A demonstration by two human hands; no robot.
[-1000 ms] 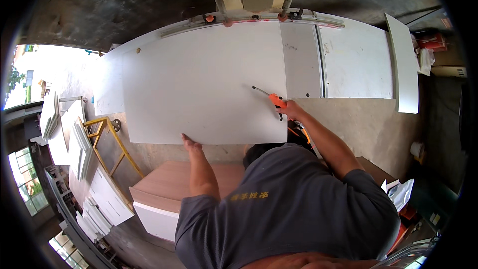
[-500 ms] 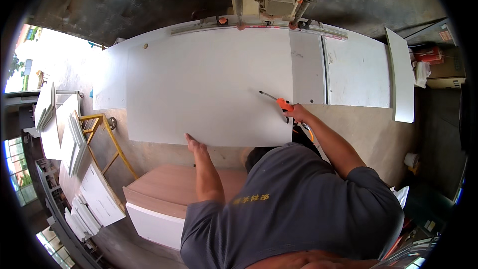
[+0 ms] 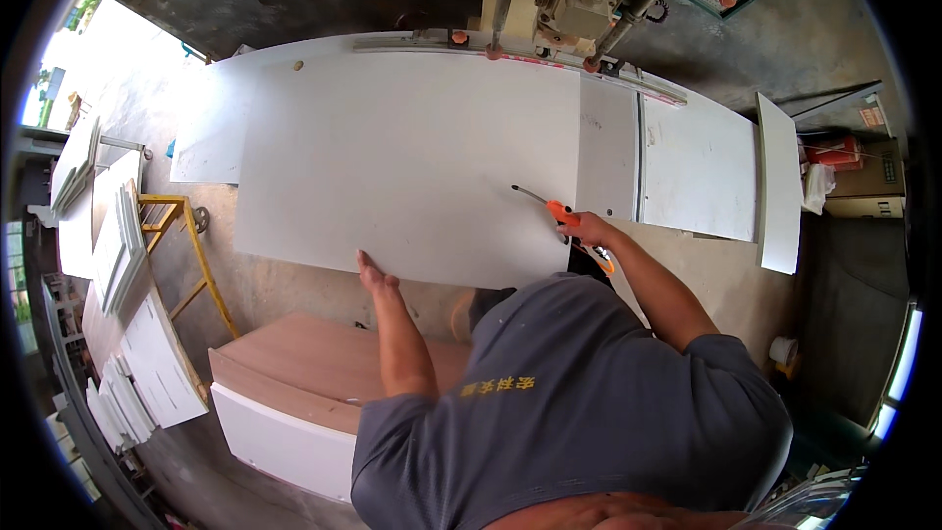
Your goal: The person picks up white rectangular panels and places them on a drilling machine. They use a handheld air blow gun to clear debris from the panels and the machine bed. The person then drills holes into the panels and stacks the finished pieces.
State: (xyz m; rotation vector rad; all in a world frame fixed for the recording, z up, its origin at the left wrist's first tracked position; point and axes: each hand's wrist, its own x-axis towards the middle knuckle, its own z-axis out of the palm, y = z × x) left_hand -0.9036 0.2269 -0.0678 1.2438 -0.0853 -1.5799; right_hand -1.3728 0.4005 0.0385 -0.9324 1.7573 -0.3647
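White board fills the middle of my feed: a broad panel (image 3: 412, 162) lying flat on the worktable (image 3: 699, 172), its near edge toward the person. From where I sit, the right arm comes in from the lower right, bent at the elbow, the forearm angling up and to the left so that the right hand (image 3: 589, 229) sits by the panel's near right corner. I see its fingers curled around the orange blow gun (image 3: 561, 213), whose thin nozzle (image 3: 530, 194) points up and left above the panel. The gun's body shows just to the left of the knuckles; an orange hose (image 3: 606, 263) shows below the hand.

The left forearm reaches almost straight up to the panel's near edge, where I have the left hand (image 3: 378, 275) touching it. One digit stretches up at the edge and the others look bunched together; I cannot tell whether they pinch the board from below. The panel spreads away beyond both hands, its far side near the rail (image 3: 422, 43) under the machine (image 3: 569, 0).
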